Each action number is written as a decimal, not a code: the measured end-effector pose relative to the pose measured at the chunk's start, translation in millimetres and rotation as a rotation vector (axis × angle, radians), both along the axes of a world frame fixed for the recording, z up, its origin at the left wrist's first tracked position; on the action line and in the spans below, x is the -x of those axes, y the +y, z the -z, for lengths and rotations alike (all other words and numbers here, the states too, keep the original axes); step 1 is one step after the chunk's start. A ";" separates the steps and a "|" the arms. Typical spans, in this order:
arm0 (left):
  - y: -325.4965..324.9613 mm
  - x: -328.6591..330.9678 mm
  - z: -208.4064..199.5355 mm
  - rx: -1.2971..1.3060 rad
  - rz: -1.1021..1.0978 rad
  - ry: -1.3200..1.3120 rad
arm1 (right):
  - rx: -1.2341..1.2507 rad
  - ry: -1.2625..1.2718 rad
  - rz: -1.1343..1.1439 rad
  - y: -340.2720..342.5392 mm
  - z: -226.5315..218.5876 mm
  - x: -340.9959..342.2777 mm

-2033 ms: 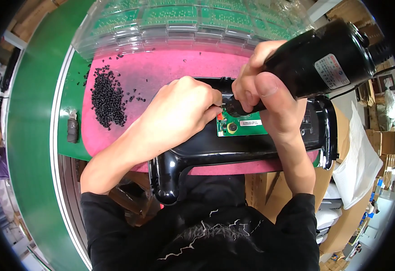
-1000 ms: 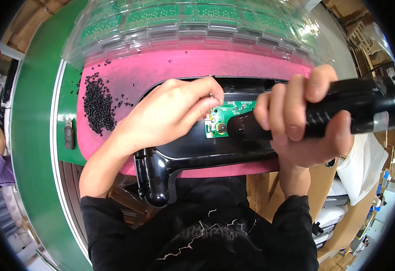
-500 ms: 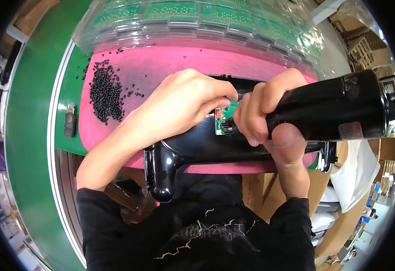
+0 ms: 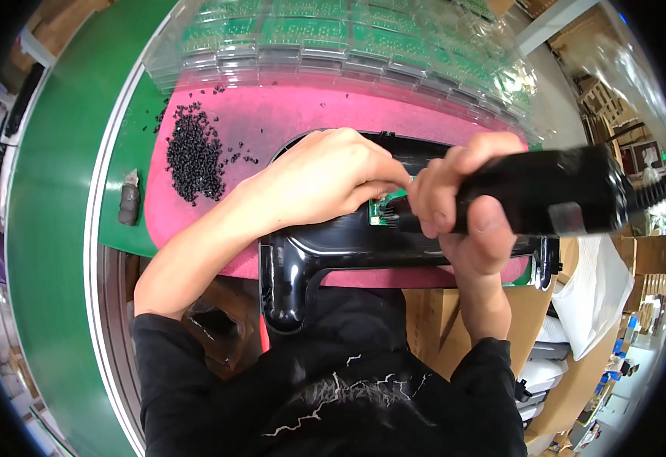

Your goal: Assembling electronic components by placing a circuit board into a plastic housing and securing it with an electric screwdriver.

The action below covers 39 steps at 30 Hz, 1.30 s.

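A glossy black plastic housing (image 4: 348, 247) lies across the pink mat in front of me. Set in its middle is a small green circuit board (image 4: 376, 215), partly covered by my fingers. My right hand (image 4: 470, 190) is wrapped round a black electric screwdriver (image 4: 546, 190), held nearly level, its cord leaving at the right end. The screwdriver's tip is hidden behind my hand, close to the board. Over the board's left side reaches my left hand (image 4: 333, 175), thumb and fingers pinched together at its upper edge. Whatever they pinch is too small or hidden to make out.
A heap of small black screws (image 4: 194, 156) lies on the pink mat (image 4: 295, 107) at the left. Stacked clear trays (image 4: 302, 57) of green boards stand along the back. A dark cylindrical piece (image 4: 129, 202) rests on the green bench; cardboard (image 4: 527, 320) is at the lower right.
The mat, screw heap and housing's left end sit slightly farther right in view. The screwdriver's rear end has swung down and left, bringing its cord into sight. Both hands stay at the board.
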State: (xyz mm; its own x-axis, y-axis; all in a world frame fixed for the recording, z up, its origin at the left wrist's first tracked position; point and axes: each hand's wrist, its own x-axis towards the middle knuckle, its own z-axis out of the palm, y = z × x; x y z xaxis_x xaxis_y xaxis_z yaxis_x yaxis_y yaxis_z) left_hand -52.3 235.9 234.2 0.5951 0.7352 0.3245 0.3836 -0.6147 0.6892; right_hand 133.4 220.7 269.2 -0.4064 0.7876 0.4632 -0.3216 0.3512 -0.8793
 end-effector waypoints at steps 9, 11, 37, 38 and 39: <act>-3.6 -4.2 -7.1 0.014 0.132 -0.088 | -0.214 0.295 -0.111 5.0 -30.4 -26.8; -5.4 -7.4 -3.1 -0.018 0.097 -0.206 | -0.222 0.279 -0.147 4.3 -30.5 -27.3; 4.6 5.3 2.8 -0.247 -0.067 -0.033 | -0.036 0.105 0.190 7.1 -13.8 -69.4; 3.9 4.0 0.6 -0.211 -0.055 -0.112 | -0.034 0.072 0.213 7.5 -13.4 -72.4; 3.0 2.5 -1.9 -0.174 -0.044 -0.190 | -0.033 0.066 0.218 7.9 -13.4 -74.1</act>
